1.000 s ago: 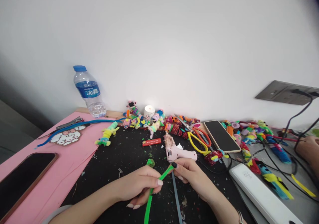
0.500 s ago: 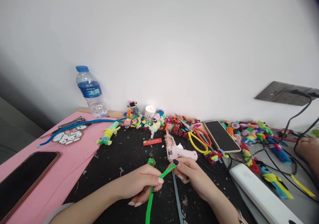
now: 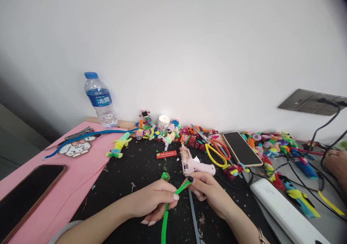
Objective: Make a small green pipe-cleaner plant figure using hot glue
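Note:
Both my hands pinch one bright green pipe cleaner (image 3: 166, 218) over the black mat (image 3: 135, 164). My left hand (image 3: 153, 201) is closed on its middle, fingers curled round the stem. My right hand (image 3: 207, 191) is closed on its upper end, thumb and forefinger pressed together. The long tail of the pipe cleaner runs down out of the bottom of the view. A small green pipe cleaner coil (image 3: 165, 176) lies just beyond my left hand. A pink glue gun (image 3: 196, 166) lies on the mat right behind my right hand.
Scissors with yellow and orange handles (image 3: 217, 153), a phone (image 3: 241, 148) and a heap of pipe cleaner figures (image 3: 271, 146) lie at the back. A water bottle (image 3: 100, 99) stands back left. Another phone (image 3: 27, 193) rests on pink paper. Another person's hand (image 3: 336, 164) shows at right, by cables and a white power strip (image 3: 284, 211).
The view has shifted slightly. My hands keep their grip on the green pipe cleaner with barely any movement.

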{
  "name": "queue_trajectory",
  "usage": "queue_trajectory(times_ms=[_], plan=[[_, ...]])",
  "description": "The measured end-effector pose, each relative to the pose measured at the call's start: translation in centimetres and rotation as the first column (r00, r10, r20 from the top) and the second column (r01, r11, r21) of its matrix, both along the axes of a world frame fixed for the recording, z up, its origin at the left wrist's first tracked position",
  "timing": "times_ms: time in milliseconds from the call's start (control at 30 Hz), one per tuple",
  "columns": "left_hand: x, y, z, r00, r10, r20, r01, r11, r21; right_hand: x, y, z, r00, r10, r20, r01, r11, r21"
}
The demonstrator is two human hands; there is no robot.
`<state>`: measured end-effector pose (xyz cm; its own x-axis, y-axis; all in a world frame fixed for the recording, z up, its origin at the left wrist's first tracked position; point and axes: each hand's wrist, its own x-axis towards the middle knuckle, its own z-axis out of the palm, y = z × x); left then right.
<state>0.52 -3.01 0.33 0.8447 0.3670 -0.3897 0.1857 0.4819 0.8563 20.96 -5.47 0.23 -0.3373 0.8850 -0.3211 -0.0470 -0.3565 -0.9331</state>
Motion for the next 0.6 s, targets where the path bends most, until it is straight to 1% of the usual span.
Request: queue_trajectory(times_ms=[167,300,600], plan=[[0.01,0.01,0.01,1.000,0.000,0.011,0.000,1.000,0.003,0.07,-0.06,-0.09,1.000,-0.017,0.016,0.017,1.000,-0.022],[0.02,0.03,-0.17,1.000,0.000,0.029,0.000,1.000,0.002,0.06,-0.09,-0.12,1.000,0.000,-0.006,0.000,1.000,-0.005],[-0.01,0.00,-0.04,1.000,-0.001,0.012,0.000,1.000,0.009,-0.16,-0.10,0.00,1.000,-0.026,0.010,0.026,1.000,0.012]])
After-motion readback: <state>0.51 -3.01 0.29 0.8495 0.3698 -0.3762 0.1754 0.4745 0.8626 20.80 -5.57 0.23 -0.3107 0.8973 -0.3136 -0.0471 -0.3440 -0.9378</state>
